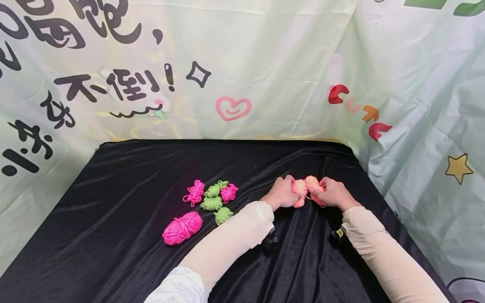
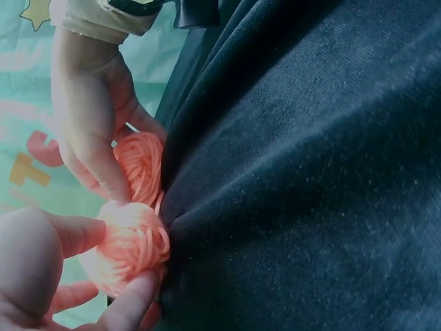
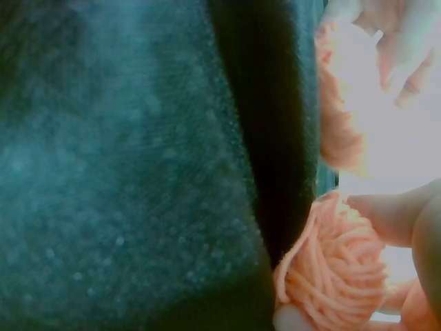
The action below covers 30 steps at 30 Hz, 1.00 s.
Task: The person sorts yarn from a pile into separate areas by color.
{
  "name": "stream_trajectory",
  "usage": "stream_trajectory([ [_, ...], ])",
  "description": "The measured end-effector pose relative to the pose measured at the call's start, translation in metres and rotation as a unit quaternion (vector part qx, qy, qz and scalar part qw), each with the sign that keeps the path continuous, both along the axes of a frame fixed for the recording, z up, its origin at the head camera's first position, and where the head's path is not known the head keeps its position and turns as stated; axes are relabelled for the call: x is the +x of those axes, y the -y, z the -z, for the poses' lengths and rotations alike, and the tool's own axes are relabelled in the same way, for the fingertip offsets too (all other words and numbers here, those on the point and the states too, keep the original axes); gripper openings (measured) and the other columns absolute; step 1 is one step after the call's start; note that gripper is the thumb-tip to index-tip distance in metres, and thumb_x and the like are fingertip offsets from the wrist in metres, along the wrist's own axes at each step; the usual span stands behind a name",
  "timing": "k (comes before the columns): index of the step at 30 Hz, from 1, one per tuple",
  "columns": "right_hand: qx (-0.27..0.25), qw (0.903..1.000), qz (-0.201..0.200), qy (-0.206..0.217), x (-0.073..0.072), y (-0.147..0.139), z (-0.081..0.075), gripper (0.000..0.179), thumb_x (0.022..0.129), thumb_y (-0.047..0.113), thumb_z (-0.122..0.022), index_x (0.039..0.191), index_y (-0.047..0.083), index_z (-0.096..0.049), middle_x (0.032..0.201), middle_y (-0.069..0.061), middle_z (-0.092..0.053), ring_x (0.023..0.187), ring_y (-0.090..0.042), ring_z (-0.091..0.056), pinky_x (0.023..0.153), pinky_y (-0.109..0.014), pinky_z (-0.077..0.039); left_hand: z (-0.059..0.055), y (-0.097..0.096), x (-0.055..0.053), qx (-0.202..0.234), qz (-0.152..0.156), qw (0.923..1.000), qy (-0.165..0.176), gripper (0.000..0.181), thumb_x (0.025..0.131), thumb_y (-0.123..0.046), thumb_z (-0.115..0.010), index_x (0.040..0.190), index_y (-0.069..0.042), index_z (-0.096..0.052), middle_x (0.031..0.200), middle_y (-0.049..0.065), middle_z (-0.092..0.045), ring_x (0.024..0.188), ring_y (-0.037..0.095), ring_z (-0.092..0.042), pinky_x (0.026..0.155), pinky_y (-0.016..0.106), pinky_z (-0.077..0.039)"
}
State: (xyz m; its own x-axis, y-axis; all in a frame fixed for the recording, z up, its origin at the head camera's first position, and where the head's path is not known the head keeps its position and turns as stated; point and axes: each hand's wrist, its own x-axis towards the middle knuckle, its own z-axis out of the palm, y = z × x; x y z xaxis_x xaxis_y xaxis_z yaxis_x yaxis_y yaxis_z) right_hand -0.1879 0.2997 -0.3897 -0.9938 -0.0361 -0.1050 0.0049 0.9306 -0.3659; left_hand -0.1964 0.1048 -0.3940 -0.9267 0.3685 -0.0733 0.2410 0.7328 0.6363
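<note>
The right peach ball slants, its long axis running far-left to near-right; the left peach ball's axis is unclear. They sit side by side on the cloth's right half, left hand and right hand each pinching one.

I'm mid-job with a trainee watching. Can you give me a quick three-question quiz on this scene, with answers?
1. Multiple choice: what colour is the yarn that the left hand and right hand are gripping?
A) Green
B) Peach
C) Hot pink

2. True or false: the large hot-pink skein lies to the left of both hands.

3. Fill in the number: in the head view, ___ small green yarn balls lie on the black cloth.

Key
1. B
2. True
3. Three
</note>
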Motion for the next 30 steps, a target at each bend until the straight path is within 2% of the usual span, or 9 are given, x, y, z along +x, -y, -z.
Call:
stream_trajectory([
  [6,-0.002,1.0000,0.003,-0.002,0.002,0.001,-0.002,0.045,0.086,0.034,-0.066,0.106,-0.005,-0.056,0.084,-0.015,-0.061,0.083,-0.035,-0.056,0.073,-0.045,-0.046,0.002,-0.006,0.003,-0.003,-0.019,0.9998,-0.007,0.040,0.086,-0.027,-0.070,0.117,-0.009,-0.054,0.108,0.010,-0.055,0.101,0.019,-0.055,0.082,0.025,-0.046],
  [10,-0.003,0.9999,0.003,-0.016,0.002,0.000,-0.004,0.043,0.086,0.034,-0.066,0.102,-0.005,-0.057,0.083,-0.015,-0.062,0.082,-0.036,-0.057,0.072,-0.045,-0.047,0.002,-0.011,0.005,0.023,-0.039,0.9989,-0.007,0.038,0.087,-0.023,-0.069,0.118,-0.011,-0.051,0.108,0.011,-0.054,0.101,0.021,-0.056,0.083,0.025,-0.046],
  [15,-0.007,0.9997,0.013,-0.020,0.002,-0.001,-0.006,0.043,0.084,0.036,-0.067,0.099,-0.004,-0.058,0.085,-0.016,-0.064,0.083,-0.036,-0.058,0.073,-0.046,-0.047,0.004,-0.017,0.008,0.072,-0.080,0.9942,0.009,0.035,0.085,-0.018,-0.069,0.114,-0.010,-0.052,0.105,0.012,-0.052,0.099,0.022,-0.056,0.084,0.025,-0.046],
  [21,-0.007,0.9996,0.019,-0.021,0.001,-0.003,-0.006,0.043,0.084,0.036,-0.067,0.099,-0.003,-0.058,0.086,-0.016,-0.064,0.083,-0.036,-0.058,0.072,-0.045,-0.047,0.007,-0.024,0.008,0.096,-0.113,0.9884,0.031,0.036,0.084,-0.016,-0.071,0.115,-0.012,-0.054,0.106,0.011,-0.051,0.102,0.022,-0.054,0.085,0.025,-0.046],
  [25,-0.007,0.9994,0.020,-0.026,-0.001,-0.004,-0.007,0.040,0.085,0.034,-0.066,0.100,-0.003,-0.057,0.086,-0.016,-0.064,0.082,-0.035,-0.058,0.071,-0.044,-0.047,0.007,-0.026,0.007,0.112,-0.118,0.9858,0.038,0.040,0.082,-0.013,-0.074,0.117,-0.013,-0.054,0.107,0.011,-0.051,0.104,0.021,-0.053,0.085,0.025,-0.045],
  [30,-0.005,0.9994,0.019,-0.028,-0.001,-0.005,-0.009,0.037,0.086,0.030,-0.062,0.100,-0.004,-0.057,0.083,-0.016,-0.063,0.082,-0.037,-0.058,0.071,-0.045,-0.047,0.007,-0.027,0.007,0.110,-0.099,0.9883,0.036,0.047,0.079,-0.015,-0.076,0.121,-0.012,-0.055,0.110,0.010,-0.053,0.107,0.020,-0.051,0.086,0.024,-0.045],
])
